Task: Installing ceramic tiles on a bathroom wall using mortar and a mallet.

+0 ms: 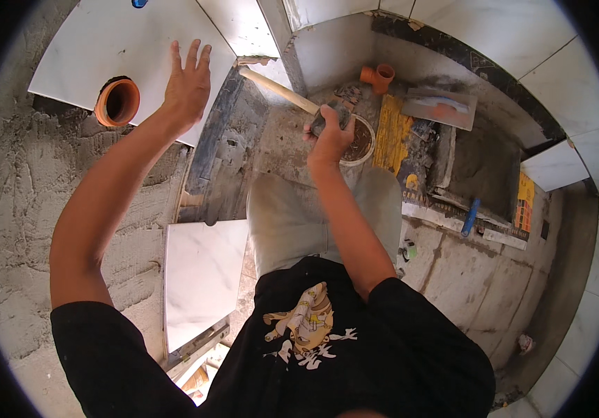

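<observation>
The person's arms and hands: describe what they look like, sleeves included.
The left hand and right hand are bare: no glove, watch or bracelet shows. The forearms are uncovered too. Above them come the plain black short sleeves of a T-shirt.

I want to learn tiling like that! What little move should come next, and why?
Perhaps a gentle tap on the white tile with the wooden handle: the left hand is spread over that tile, and the right hand grips the mallet by its dark head, handle pointing toward the tile's edge.
</observation>
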### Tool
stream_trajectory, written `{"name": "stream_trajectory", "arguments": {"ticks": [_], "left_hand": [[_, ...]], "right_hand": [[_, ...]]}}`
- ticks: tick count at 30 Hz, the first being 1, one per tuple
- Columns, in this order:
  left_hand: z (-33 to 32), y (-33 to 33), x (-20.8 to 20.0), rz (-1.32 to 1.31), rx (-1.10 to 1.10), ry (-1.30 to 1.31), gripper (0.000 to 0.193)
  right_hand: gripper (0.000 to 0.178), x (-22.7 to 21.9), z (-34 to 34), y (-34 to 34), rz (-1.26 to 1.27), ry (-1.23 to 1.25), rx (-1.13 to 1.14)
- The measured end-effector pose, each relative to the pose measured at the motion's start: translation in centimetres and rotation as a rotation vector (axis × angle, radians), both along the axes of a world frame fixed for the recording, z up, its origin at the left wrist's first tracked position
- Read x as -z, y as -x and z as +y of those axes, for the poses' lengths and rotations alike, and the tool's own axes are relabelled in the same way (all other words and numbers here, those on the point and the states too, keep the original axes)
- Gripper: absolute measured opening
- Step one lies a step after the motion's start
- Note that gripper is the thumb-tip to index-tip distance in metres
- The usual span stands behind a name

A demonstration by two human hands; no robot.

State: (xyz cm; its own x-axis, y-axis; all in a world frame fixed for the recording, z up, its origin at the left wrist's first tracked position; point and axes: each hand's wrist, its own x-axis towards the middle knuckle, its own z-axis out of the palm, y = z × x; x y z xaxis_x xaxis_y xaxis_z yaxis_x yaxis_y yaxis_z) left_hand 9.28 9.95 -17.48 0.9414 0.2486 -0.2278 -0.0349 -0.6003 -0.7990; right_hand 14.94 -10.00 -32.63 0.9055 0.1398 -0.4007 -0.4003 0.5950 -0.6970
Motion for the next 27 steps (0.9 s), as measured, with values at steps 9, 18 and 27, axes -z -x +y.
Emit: {"name": "stream_trajectory", "arguments": {"ticks": [9, 18, 27], "left_hand": [[-0.7, -0.6, 0.0, 0.062, -0.04, -0.059, 0.061], [-0.2, -0.3, 0.5, 0.01, 0.027, -0.082, 0.06], [-1.4, -0.7, -0.5, 0.067, -0.04, -0.059, 0.054]], "right_hand": [[0.026, -0.6, 0.5, 0.3, 0.015, -0.06, -0.023], [0.029, -1.1, 0.6, 0.2, 0.007, -0.033, -0.005], [0.03, -0.7, 0.6, -0.2, -0.007, -0.101, -0.024]]}}
